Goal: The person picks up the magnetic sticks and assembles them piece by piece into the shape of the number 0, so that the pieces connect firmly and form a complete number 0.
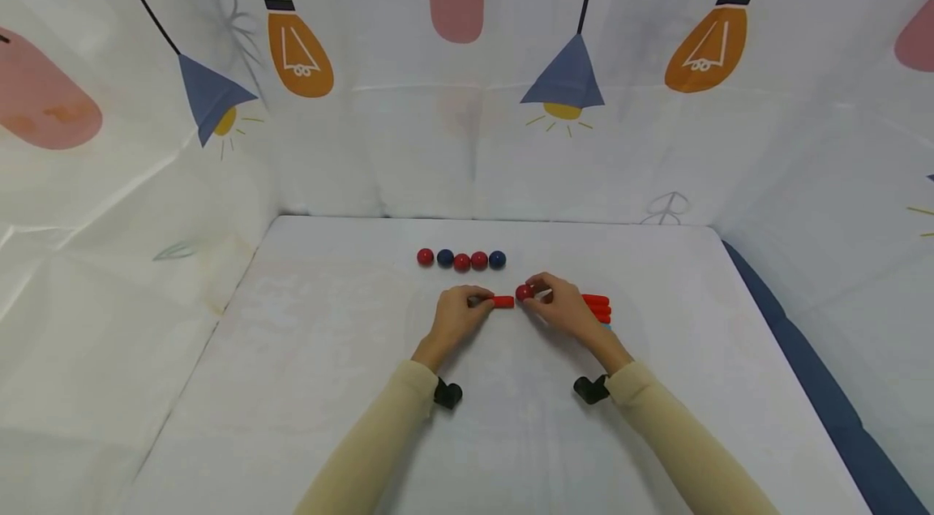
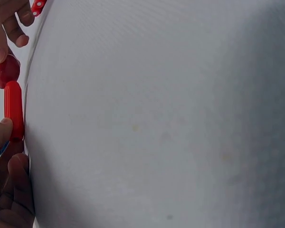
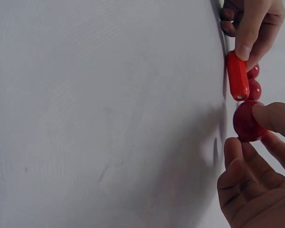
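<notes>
Between thumb and fingers my left hand [image 1: 458,314] pinches one end of a short red ribbed rod [image 1: 503,302]. My right hand [image 1: 560,306] holds a shiny red ball [image 1: 523,293] by its fingertips, just right of the rod's free end. In the left wrist view the ball [image 2: 5,71] sits right at the tip of the rod [image 2: 14,109]. The right wrist view has the rod [image 3: 237,76] tilted, a small pale spot in its end facing the ball [image 3: 248,121].
Behind the hands, a row of red and dark blue balls [image 1: 462,262] lies on the white table [image 1: 328,385]. Several red rods [image 1: 598,306] lie beside the right hand, with a bit of light blue [image 1: 606,320] below them. A patterned white cloth [image 1: 409,150] rises behind the table.
</notes>
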A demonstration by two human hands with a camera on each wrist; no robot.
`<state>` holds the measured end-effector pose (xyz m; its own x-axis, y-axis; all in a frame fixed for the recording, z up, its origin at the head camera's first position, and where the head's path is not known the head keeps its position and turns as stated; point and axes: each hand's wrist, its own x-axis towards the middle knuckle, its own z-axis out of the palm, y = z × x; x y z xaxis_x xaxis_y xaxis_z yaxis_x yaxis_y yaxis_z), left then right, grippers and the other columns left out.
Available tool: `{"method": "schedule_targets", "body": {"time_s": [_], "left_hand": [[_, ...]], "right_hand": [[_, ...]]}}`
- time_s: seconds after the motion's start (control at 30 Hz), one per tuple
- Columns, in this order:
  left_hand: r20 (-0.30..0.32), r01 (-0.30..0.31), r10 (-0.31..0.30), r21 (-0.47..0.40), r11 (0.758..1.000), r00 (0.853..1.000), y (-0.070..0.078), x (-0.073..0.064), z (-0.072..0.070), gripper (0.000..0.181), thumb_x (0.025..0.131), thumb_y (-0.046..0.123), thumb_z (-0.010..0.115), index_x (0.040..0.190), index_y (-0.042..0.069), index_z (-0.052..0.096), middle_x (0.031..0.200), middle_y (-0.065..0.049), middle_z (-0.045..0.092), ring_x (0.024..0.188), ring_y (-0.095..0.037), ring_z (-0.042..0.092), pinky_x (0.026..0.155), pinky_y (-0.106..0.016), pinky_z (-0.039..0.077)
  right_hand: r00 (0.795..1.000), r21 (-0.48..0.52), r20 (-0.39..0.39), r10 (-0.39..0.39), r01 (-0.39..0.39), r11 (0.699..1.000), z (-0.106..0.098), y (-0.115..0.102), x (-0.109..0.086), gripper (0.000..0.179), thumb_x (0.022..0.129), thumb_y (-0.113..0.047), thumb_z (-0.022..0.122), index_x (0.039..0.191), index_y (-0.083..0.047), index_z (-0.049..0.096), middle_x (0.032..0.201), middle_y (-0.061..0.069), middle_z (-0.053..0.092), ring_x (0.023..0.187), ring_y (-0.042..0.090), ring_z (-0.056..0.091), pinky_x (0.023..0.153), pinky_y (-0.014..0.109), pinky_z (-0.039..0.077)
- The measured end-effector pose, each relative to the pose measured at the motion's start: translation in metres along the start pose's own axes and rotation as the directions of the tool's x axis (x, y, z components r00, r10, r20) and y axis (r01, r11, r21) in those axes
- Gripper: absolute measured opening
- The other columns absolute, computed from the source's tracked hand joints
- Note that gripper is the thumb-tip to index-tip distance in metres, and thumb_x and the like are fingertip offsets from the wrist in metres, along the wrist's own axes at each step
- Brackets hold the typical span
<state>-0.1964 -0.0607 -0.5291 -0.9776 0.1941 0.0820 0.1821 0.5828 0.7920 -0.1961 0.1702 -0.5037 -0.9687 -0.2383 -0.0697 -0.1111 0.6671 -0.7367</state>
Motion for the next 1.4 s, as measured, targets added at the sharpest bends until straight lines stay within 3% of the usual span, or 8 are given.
{"method": "schedule_targets", "body": {"time_s": [0.5, 0.9, 1.17, 1.4], "left_hand": [[0.001, 0.006, -0.006, 0.008, 1.0, 1.0, 0.002, 0.0, 0.0, 0.018, 0.095, 0.018, 0.074, 0.112, 0.013, 0.08, 0.105, -0.002, 0.078, 0.085, -0.014, 0.062, 0.079, -0.03, 0.051], [0.012, -0.008, 0.008, 0.01, 1.0, 1.0, 0.001, 0.0, 0.0, 0.018, 0.096, 0.018, 0.073, 0.112, 0.012, 0.08, 0.104, -0.002, 0.078, 0.081, -0.013, 0.061, 0.074, -0.026, 0.05], [0.118, 0.024, -0.022, -0.015, 1.0, 0.993, 0.008, 0.013, -0.013, 0.025, 0.097, 0.024, 0.071, 0.118, 0.011, 0.076, 0.114, -0.005, 0.076, 0.095, -0.019, 0.067, 0.087, -0.036, 0.056], [0.081, -0.051, 0.05, 0.015, 0.999, 0.995, 0.017, 0.033, -0.023, 0.031, 0.097, 0.024, 0.072, 0.124, 0.007, 0.073, 0.122, -0.009, 0.073, 0.102, -0.024, 0.069, 0.09, -0.038, 0.058]], "right_hand": [[1.0, -0.01, 0.012, -0.024, 0.024, 1.0, 0.004, 0.001, -0.002, 0.036, 0.096, -0.013, 0.072, 0.129, -0.004, 0.062, 0.124, 0.017, 0.07, 0.104, 0.031, 0.068, 0.094, 0.046, 0.058], [0.994, -0.024, -0.031, -0.104, 0.104, 0.994, 0.009, 0.001, 0.001, 0.034, 0.093, -0.012, 0.075, 0.125, -0.003, 0.067, 0.119, 0.016, 0.07, 0.1, 0.03, 0.069, 0.09, 0.046, 0.059], [0.997, 0.005, -0.03, -0.076, 0.077, 0.997, 0.009, 0.005, 0.0, 0.035, 0.094, -0.014, 0.074, 0.126, -0.005, 0.066, 0.122, 0.015, 0.069, 0.104, 0.03, 0.069, 0.093, 0.046, 0.058], [0.996, 0.014, -0.028, -0.086, 0.087, 0.996, 0.008, 0.005, -0.002, 0.035, 0.094, -0.013, 0.075, 0.126, -0.003, 0.065, 0.121, 0.016, 0.07, 0.103, 0.031, 0.069, 0.091, 0.045, 0.059]]}}
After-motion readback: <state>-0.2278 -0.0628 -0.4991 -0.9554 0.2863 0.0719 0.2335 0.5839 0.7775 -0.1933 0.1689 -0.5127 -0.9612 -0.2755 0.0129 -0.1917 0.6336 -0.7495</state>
